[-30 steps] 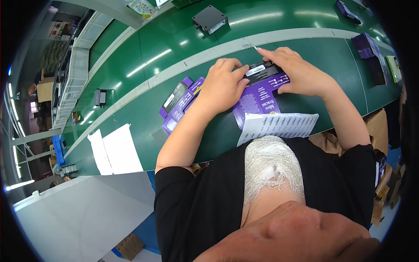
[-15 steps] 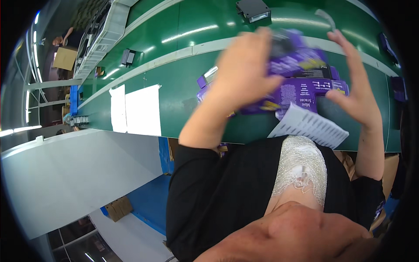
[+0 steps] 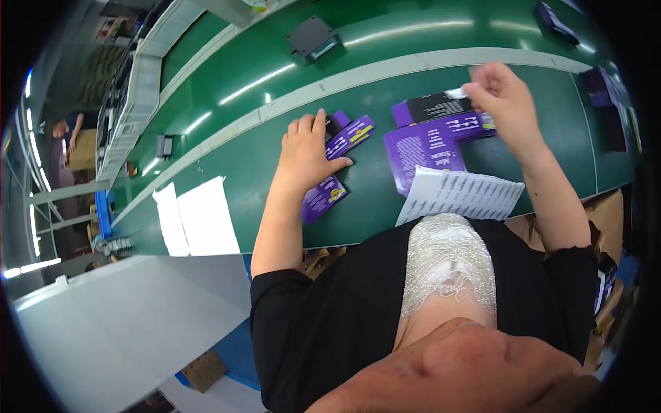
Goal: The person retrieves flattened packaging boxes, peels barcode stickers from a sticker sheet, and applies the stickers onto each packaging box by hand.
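A flattened purple-and-black carton point(image 3: 420, 148) lies on a green worktop point(image 3: 241, 165), in front of the person and mostly between their two hands. The right hand point(image 3: 501, 96), slightly blurred, narrows to a pinch between thumb and forefinger on a small white label point(image 3: 455, 92) — just over the carton's black panel. Good handling here probably means gripping the label lightly by one edge, squaring it to the panel before contact, and keeping the card flat and steady. That black panel runs lengthwise from left to right, rising a little toward the right hand; a purple flap forms its left end, and the broad purple panel points back toward the person's body. A sheet of printed labels point(image 3: 465, 198) overlaps that near edge. To the left, the left hand point(image 3: 303, 153) rests with thumb spread wide on more purple packaging point(image 3: 354, 135). White papers point(image 3: 206, 217) lie farther left; beyond a pale strip point(image 3: 406, 65) sits a black box-shaped device point(image 3: 315, 38).
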Demonstrator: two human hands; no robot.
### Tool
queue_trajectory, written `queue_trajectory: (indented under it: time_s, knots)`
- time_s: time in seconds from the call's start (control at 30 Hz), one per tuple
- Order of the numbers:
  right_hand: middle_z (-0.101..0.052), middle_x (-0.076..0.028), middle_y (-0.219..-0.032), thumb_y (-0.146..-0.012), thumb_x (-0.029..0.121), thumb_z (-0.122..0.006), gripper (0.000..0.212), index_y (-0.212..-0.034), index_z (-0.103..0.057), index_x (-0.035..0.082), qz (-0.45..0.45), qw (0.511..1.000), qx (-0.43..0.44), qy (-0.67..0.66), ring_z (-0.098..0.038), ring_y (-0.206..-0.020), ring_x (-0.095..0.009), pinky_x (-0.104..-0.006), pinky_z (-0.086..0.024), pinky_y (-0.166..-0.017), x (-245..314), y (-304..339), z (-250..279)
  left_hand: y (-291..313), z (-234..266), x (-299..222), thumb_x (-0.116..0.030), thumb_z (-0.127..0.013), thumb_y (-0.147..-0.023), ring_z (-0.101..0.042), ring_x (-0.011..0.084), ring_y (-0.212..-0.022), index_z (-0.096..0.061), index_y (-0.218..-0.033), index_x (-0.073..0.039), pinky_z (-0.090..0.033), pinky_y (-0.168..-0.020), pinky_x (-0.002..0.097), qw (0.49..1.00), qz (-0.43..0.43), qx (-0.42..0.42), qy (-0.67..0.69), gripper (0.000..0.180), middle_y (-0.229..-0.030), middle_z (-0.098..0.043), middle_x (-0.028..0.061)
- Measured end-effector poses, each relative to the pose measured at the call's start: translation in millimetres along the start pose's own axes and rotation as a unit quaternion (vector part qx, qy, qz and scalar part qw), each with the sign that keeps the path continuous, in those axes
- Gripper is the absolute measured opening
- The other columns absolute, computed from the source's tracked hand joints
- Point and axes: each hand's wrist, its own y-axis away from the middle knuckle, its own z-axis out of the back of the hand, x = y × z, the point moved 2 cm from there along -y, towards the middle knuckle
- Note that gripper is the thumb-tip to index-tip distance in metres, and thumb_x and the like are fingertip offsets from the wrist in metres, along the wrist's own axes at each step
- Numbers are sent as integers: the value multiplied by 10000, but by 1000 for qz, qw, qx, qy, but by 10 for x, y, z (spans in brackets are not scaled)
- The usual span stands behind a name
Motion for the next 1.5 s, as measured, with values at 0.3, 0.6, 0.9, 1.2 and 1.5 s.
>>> queue_trajectory:
  time_s: [0.3, 0.6, 0.9, 1.2, 1.5]
  knots:
    - [-597, -26, -746, -837, 43, -710, 348, -1135, -530, 36, 43, 992, 18, 119, -567, -688, -110, -285, -463, -630, -217, -97, -409, -399, -120, -897, -232, -756, -824, -592, 371, -1172, -645, -1107, -3, -470, -1013, 441, 954, -226, -111, 162, 380, -1251, -635, 183]
    - [-605, -68, -722, -832, 61, -696, 305, -1084, -525, 44, 49, 982, 23, 181, -597, -665, -205, -346, -471, -630, -221, -132, -479, -367, -164, -930, -233, -781, -802, -638, 360, -1090, -672, -1015, 5, -524, -933, 422, 942, -236, -183, 152, 338, -1198, -657, 181]
    - [-619, -78, -717, -830, 73, -693, 306, -1085, -525, 62, 53, 977, 25, 205, -620, -672, -243, -374, -475, -626, -230, -138, -488, -391, -138, -958, -206, -772, -798, -626, 362, -1079, -661, -1067, 10, -521, -922, 426, 945, -230, -170, 162, 363, -1180, -642, 183]
    - [-617, -109, -706, -828, 67, -688, 308, -1087, -523, 49, 76, 961, 50, 260, -624, -675, -302, -414, -474, -623, -180, -150, -416, -415, -134, -986, -202, -725, -824, -599, 355, -1069, -618, -1203, -4, -504, -920, 428, 950, -231, -126, 165, 441, -1162, -603, 178]
    - [-635, -124, -734, -841, 66, -664, 291, -1099, -532, 41, 79, 965, 70, 240, -643, -713, -312, -427, -491, -657, -176, -122, -420, -416, -140, -947, -195, -734, -816, -612, 351, -1043, -625, -1132, 13, -505, -917, 426, 948, -252, -132, 141, 393, -1153, -608, 172]
